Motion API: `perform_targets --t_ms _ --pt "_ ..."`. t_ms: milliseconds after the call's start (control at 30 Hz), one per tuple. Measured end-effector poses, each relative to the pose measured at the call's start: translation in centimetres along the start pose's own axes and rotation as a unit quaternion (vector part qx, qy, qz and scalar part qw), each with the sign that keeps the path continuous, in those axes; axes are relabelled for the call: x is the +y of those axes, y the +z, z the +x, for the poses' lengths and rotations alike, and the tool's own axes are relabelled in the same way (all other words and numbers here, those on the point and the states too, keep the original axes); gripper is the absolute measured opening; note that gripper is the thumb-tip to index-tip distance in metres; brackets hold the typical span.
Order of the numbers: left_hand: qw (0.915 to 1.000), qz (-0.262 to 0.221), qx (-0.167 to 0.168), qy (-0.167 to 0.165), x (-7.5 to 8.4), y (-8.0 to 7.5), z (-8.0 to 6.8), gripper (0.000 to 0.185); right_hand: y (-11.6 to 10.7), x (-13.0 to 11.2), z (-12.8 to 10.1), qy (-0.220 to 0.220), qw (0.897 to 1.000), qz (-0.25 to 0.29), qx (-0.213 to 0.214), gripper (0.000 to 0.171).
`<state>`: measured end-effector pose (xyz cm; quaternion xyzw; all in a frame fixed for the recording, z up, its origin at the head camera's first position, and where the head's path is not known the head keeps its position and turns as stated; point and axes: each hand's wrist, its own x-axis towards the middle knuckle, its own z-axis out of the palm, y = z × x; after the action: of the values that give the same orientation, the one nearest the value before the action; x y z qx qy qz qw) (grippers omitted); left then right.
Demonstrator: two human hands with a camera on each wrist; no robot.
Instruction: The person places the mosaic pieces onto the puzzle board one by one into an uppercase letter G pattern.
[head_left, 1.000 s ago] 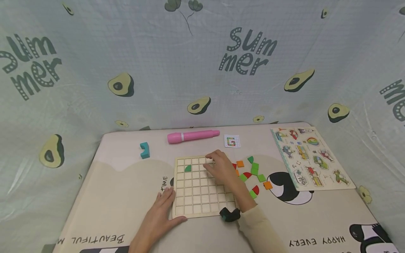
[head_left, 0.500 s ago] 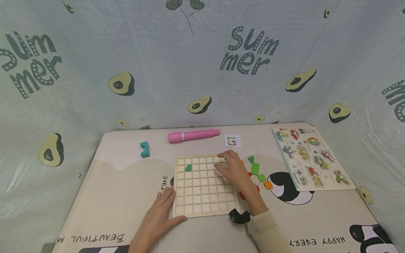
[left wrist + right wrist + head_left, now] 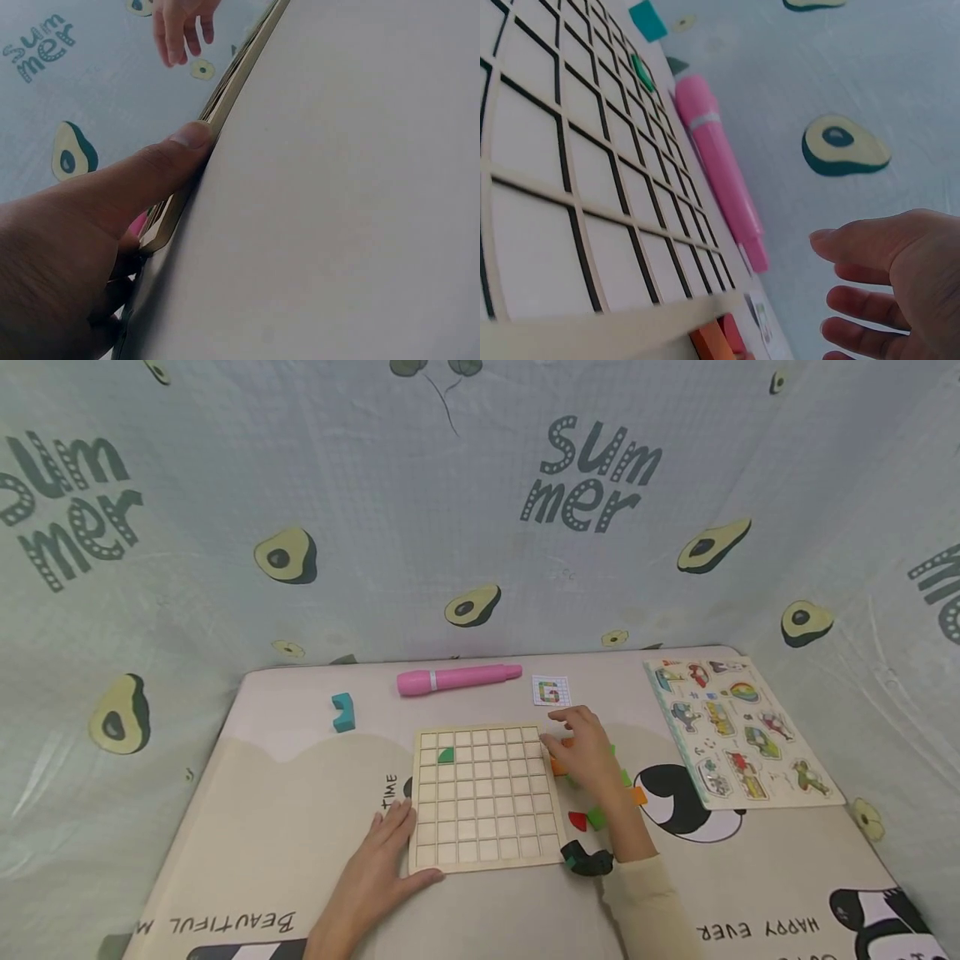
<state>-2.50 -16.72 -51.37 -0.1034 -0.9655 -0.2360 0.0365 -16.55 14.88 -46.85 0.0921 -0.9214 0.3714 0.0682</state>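
Inside the grid board (image 3: 483, 797) – one green piece (image 3: 446, 756); both hands' fingers relaxed, holding nothing.

free: bare mat (image 3: 285, 810) left of grid board (image 3: 483, 797) | blocked: loose tiles (image 3: 596, 817) right of the board

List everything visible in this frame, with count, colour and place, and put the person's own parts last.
Wooden grid board: one, pale wood, centre of the mat.
Green quarter-round tile: one, in the board's upper left.
Loose tiles: several, orange, green and red, right of the board, partly hidden by the hand.
Pink marker: one, beyond the board.
Pattern card: one, white with a letter G, right of the marker.
Teal block: one, far left.
Vehicle peg puzzle: one, multicoloured, far right.
Left hand: flat against the board's near left corner.
Right hand: fingers relaxed, over the loose tiles.
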Motion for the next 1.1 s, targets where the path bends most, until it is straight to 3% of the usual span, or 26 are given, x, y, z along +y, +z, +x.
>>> perform_targets --t_ms 300,533,1100 --pt "1.0 0.002 0.001 0.002 0.0 0.0 0.1 0.098 -1.8 2.8 0.3 0.062 0.998 0.003 -0.006 0.043" --pt "1.0 0.0 -0.006 -0.001 0.1 -0.2 0.2 0.097 -3.0 5.1 0.2 0.083 0.996 -0.013 -0.011 0.046" --pt "1.0 0.003 -0.007 0.001 0.1 -0.1 0.1 0.096 -4.3 7.7 -0.7 0.142 0.986 -0.05 -0.073 0.05"
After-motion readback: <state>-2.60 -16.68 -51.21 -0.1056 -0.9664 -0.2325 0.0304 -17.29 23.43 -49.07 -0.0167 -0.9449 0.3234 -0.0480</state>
